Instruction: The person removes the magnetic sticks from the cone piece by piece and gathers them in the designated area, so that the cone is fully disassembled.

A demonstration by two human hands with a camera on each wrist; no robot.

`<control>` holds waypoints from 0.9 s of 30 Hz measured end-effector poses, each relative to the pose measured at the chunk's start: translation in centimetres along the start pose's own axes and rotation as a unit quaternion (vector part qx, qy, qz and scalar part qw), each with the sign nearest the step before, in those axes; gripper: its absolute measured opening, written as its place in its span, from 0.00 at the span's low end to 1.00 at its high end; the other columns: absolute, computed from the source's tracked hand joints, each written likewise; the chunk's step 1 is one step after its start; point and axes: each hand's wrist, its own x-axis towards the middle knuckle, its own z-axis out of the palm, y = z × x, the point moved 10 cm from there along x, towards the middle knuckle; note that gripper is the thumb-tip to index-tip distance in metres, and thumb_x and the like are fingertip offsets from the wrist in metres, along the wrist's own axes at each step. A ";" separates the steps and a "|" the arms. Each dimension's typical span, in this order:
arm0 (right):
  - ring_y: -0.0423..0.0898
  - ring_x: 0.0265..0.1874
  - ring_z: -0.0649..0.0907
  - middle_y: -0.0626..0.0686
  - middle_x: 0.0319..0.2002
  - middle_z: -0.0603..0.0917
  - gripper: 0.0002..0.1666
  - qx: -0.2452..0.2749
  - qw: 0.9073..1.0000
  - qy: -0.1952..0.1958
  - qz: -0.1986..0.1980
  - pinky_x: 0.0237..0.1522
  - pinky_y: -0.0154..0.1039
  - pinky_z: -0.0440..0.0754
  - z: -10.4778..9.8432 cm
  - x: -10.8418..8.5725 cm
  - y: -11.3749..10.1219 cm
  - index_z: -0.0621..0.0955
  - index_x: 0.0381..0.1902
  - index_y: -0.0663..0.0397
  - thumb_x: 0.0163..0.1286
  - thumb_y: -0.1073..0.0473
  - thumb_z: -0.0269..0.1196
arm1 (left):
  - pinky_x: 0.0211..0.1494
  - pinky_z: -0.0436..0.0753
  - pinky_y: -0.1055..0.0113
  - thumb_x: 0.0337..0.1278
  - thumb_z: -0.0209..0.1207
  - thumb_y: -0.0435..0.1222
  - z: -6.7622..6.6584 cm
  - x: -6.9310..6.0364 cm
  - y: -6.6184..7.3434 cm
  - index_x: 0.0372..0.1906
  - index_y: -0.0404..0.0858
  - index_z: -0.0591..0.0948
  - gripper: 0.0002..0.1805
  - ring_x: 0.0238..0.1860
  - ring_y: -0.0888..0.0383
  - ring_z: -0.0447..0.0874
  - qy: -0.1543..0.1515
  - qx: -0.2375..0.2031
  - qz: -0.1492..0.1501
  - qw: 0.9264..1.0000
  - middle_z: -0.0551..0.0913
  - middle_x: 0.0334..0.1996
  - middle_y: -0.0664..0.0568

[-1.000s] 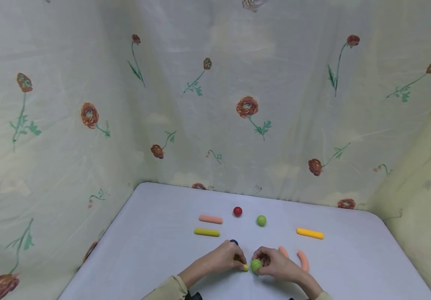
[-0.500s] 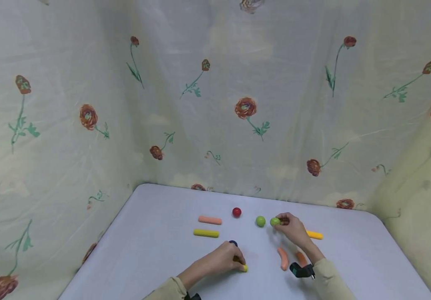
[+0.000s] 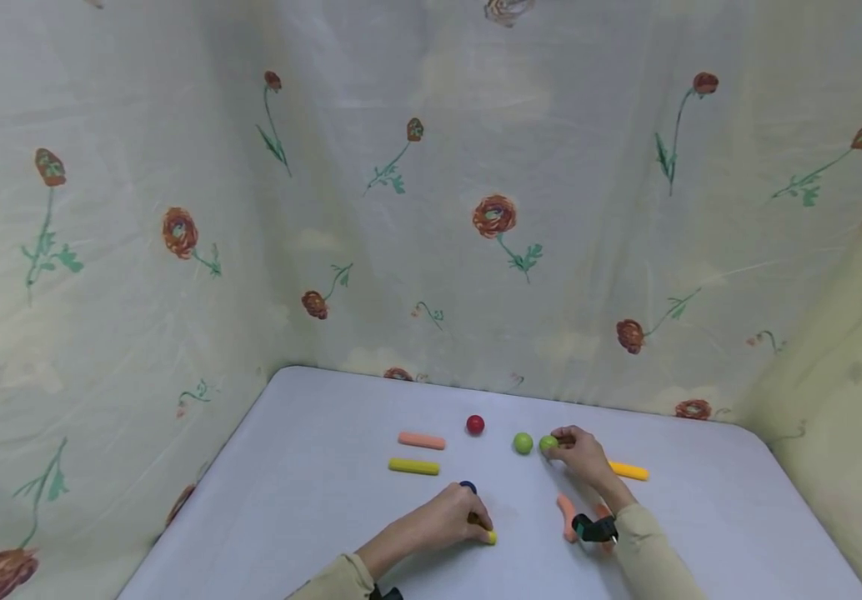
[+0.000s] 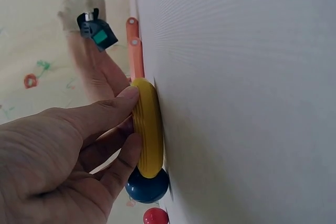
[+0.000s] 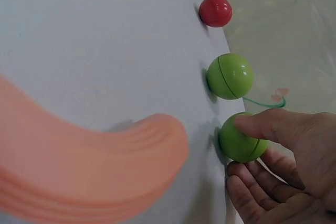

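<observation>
My left hand (image 3: 449, 517) pinches a yellow ridged bar (image 4: 151, 129) between thumb and fingers, low at the table's near middle. Just beyond that hand is a dark blue ball (image 4: 147, 186), mostly covered by it in the head view. Farther out, my right hand (image 3: 583, 458) holds a green ball (image 5: 242, 137) by thumb and fingertips, at or very near the tabletop. A second green ball (image 5: 230, 76) rests close to its left, and a red ball (image 5: 215, 11) lies beyond that one.
On the left are a pink bar (image 3: 422, 440) and an olive-yellow bar (image 3: 413, 467). An orange-yellow bar (image 3: 629, 472) lies partly behind the right hand. Curved pink sausage-shaped pieces (image 3: 566, 517) sit under the right forearm. A flowered curtain (image 3: 431, 250) surrounds the white table (image 3: 311, 467).
My right hand has carried the green ball from beside the left hand outward and rightward, to near the other green ball. The left hand stays put with the yellow bar.
</observation>
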 end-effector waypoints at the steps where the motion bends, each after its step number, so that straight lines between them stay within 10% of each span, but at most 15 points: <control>1: 0.53 0.45 0.78 0.63 0.48 0.79 0.29 -0.002 1.000 -0.002 0.000 0.41 0.39 0.79 0.0 0.0 0.0 0.73 0.55 0.67 0.60 0.58 0.69 | 0.30 0.75 0.81 0.50 0.69 0.35 0.0 0.0 0.0 0.34 0.45 0.89 0.05 0.25 0.75 0.73 -0.001 -0.001 -0.002 1.000 0.85 0.25 0.65; 9: 0.59 0.56 0.72 0.65 0.59 0.73 0.37 -0.023 1.000 0.016 -0.013 0.55 0.53 0.75 -0.4 -1.4 -1.5 0.70 0.62 0.64 0.62 0.50 0.68 | 0.34 0.77 0.80 0.53 0.67 0.35 -0.6 -0.2 0.0 0.37 0.44 0.88 0.06 0.29 0.76 0.75 -0.001 -0.014 0.013 1.000 0.86 0.30 0.65; 15: 0.50 0.43 0.75 0.56 0.45 0.79 0.23 -0.051 0.996 0.032 -0.069 0.43 0.41 0.75 1.3 -5.3 -5.0 0.78 0.52 0.59 0.62 0.55 0.69 | 0.46 0.79 0.74 0.60 0.62 0.33 -3.4 -0.3 -0.9 0.44 0.43 0.85 0.08 0.41 0.70 0.77 0.069 -0.027 0.000 0.997 0.84 0.39 0.61; 21: 0.41 0.31 0.75 0.47 0.32 0.79 0.17 -0.030 0.986 -0.120 -0.115 0.30 0.30 0.72 7.4 -9.9 -7.8 0.81 0.42 0.55 0.59 0.52 0.70 | 0.62 0.76 0.60 0.55 0.56 0.24 -4.2 -0.3 -3.0 0.49 0.41 0.83 0.18 0.58 0.61 0.76 0.075 -0.013 -0.041 0.996 0.83 0.50 0.57; 27: 0.38 0.30 0.76 0.47 0.32 0.80 0.17 -0.003 0.966 -0.212 -0.147 0.30 0.29 0.73 11.1 -12.4 -8.3 0.81 0.41 0.55 0.56 0.55 0.72 | 0.52 0.81 0.69 0.55 0.55 0.24 -3.7 -0.2 -3.6 0.46 0.39 0.84 0.16 0.48 0.65 0.80 0.069 -0.049 -0.034 0.996 0.85 0.45 0.54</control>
